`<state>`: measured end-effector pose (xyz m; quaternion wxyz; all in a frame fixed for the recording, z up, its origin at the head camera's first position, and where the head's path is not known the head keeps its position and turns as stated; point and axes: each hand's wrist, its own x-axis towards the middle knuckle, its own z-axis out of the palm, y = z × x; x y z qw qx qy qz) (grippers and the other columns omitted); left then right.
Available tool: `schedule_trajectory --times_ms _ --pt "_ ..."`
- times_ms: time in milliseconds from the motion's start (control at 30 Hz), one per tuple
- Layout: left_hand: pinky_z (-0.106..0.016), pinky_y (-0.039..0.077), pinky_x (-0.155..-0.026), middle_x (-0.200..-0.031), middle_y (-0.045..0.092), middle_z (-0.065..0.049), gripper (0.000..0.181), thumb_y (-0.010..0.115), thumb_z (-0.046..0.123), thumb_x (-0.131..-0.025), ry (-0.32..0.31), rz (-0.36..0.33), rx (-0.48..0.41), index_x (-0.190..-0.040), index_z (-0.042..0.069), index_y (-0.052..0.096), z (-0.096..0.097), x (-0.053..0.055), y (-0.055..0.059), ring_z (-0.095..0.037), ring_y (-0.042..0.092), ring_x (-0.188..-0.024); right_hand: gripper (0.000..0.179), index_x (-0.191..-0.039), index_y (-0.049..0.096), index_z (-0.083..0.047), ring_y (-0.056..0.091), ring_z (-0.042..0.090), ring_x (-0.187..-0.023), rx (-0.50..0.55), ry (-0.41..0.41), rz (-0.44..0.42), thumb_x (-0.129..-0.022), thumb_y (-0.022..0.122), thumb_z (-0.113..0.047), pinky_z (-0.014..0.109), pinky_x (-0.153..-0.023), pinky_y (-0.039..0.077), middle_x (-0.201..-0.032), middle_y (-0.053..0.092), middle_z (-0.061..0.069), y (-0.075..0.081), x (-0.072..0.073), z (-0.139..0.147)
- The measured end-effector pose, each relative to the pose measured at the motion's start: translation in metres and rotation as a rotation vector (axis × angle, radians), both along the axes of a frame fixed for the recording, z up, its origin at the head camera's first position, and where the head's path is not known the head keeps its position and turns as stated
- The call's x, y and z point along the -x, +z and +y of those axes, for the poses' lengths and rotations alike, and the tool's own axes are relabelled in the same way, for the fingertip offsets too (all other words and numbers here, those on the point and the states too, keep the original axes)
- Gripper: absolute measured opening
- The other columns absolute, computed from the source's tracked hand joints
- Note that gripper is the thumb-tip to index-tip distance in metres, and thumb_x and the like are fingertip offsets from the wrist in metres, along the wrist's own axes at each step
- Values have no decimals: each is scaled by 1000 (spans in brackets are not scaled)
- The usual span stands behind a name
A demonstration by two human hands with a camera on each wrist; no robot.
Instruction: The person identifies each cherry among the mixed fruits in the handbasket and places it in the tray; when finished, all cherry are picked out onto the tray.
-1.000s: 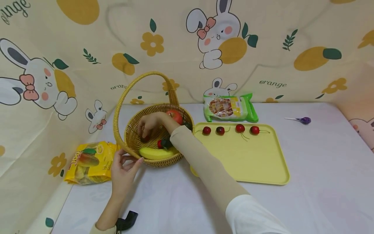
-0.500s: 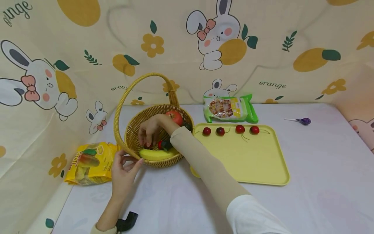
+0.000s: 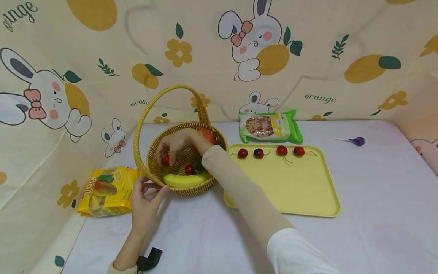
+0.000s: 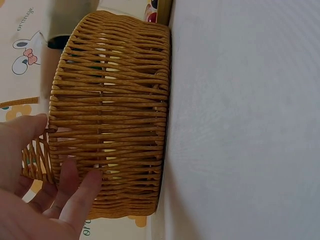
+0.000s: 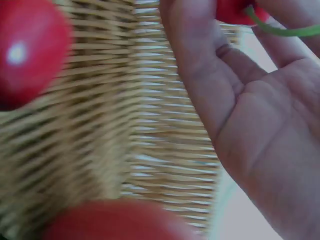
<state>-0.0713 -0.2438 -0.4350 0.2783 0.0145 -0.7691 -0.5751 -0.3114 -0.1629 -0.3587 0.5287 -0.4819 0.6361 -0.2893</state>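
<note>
In the head view a brown woven basket (image 3: 161,146) with a tall handle stands left of centre. My left hand (image 3: 145,205) holds its near-left rim where the handle joins; the left wrist view shows fingers against the woven side (image 4: 110,110). My right hand (image 3: 178,146) is inside the basket and pinches a red cherry (image 3: 165,160), whose green stem (image 5: 285,31) sticks out in the right wrist view. Below the hand lie a banana (image 3: 186,180), a small red fruit (image 3: 189,169) and a dark green thing (image 3: 197,166). A red apple (image 3: 207,136) is partly hidden by my right arm.
Right of the basket lies a yellow tray (image 3: 287,186) with several stemmed cherries along its far edge. Behind it is a green snack bag (image 3: 268,126). A yellow mango bag (image 3: 109,190) sits left, a purple lollipop (image 3: 358,141) far right.
My right hand dipped toward the banana, then moved up and left inside the basket, the cherry now between its fingers. My left hand stays on the rim.
</note>
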Motion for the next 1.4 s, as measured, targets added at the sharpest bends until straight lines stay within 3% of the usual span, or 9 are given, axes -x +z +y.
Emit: schedule_trajectory --times_ms 167,300,433,533,700,900,1033,1167,1400 --pt "-21 59 -74 -119 50 -27 55 72 -14 -83 -10 19 -19 -130 -14 44 2 1 1 -18 61 -93 31 -113 67 2 63 23 -96 259 -27 19 -84 73 9 33 -85 57 -110 65 14 36 -2 21" --pt "-21 59 -74 -118 50 -27 53 72 -14 -83 -18 27 -25 -129 -13 45 3 0 1 -17 61 -93 31 -115 64 3 63 28 -104 459 -78 31 -85 75 4 38 -93 55 -117 62 18 59 -3 56" --pt "-21 59 -74 -118 50 -27 52 71 -15 -84 -22 22 -43 -130 -11 46 3 -1 1 -17 62 -93 35 -119 61 8 58 26 -110 606 -166 95 -87 74 2 39 -96 54 -119 61 17 69 1 105" --pt "-20 59 -74 -118 50 -26 53 70 -16 -83 -22 24 -60 -130 -12 45 3 -2 0 -18 61 -93 36 -121 59 8 58 29 -108 622 -224 140 -88 70 2 40 -96 54 -119 61 16 68 1 145" --pt "-20 59 -74 -117 50 -26 54 70 -18 -82 -15 28 -62 -130 -15 44 1 -2 -1 -17 61 -93 30 -118 60 5 61 30 -99 519 -300 173 -89 68 2 39 -90 57 -117 59 14 51 -8 205" --pt "-20 59 -75 -117 50 -26 55 71 -19 -81 -15 38 -36 -129 -15 43 3 -1 -1 -17 60 -93 31 -115 59 3 63 27 -92 410 -370 226 -86 70 7 32 -78 58 -111 60 13 5 -24 254" --pt "-20 59 -74 -117 50 -26 55 70 -20 -81 -18 42 -40 -129 -16 43 3 -1 0 -16 60 -93 30 -113 62 1 60 25 -92 356 -420 313 -85 72 5 32 -77 56 -107 63 9 -26 -33 271" --pt "-19 59 -74 -117 51 -24 55 70 -19 -81 -8 34 -42 -129 -15 43 4 -1 0 -16 60 -93 30 -111 64 2 59 24 -91 300 -492 380 -83 74 6 33 -78 55 -104 64 7 -46 -39 280" --pt "-19 59 -74 -117 51 -24 54 71 -18 -81 -3 23 -41 -129 -13 45 3 -1 -1 -16 60 -93 31 -109 66 2 59 24 -95 295 -533 449 -81 73 10 34 -79 55 -109 65 10 -59 -43 283"
